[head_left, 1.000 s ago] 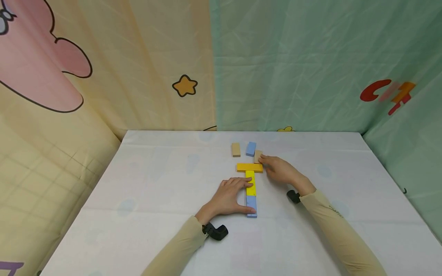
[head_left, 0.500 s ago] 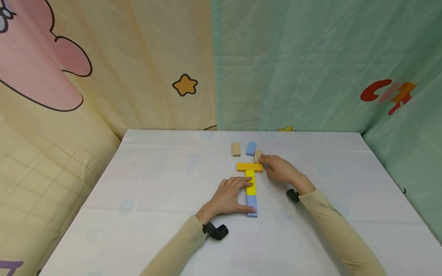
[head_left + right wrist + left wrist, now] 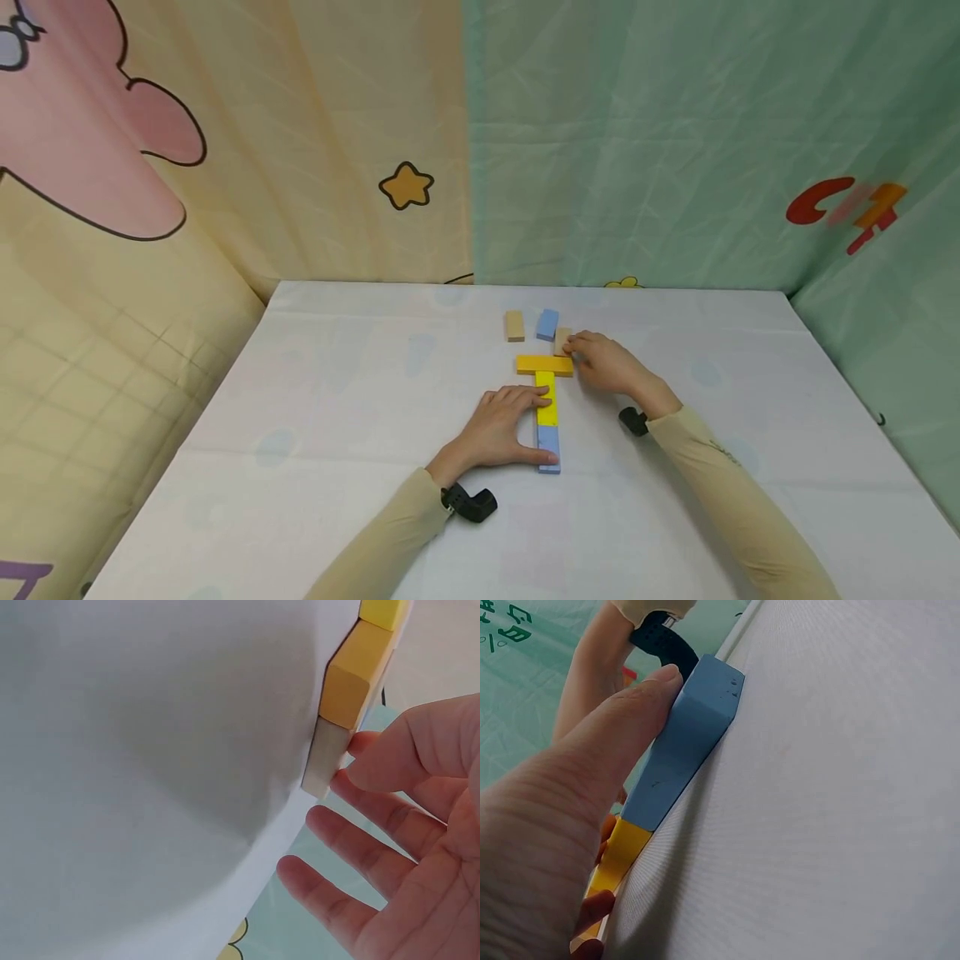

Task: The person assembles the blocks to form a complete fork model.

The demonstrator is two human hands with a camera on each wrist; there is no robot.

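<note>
In the head view, flat blocks form a T on the white-covered table: an orange block lies crosswise at the top. Below it runs a yellow block, then a blue block end to end. My left hand rests along this stem, thumb on the blue block and fingertips on the yellow one. A tan wooden block stands against the orange block's far side, near its right end. Thumb and forefinger of my right hand pinch its right edge, while the other fingers spread loosely in the right wrist view.
Beyond the T lie another tan block and a second blue block, near the table's back edge. Patterned curtains hang behind the table and at its sides. A black wrist camera sits on the left wrist, another on the right.
The head view has shifted very slightly. Both hands and all the blocks hold practically the same places, with only a slight shift of the right hand's fingers.
</note>
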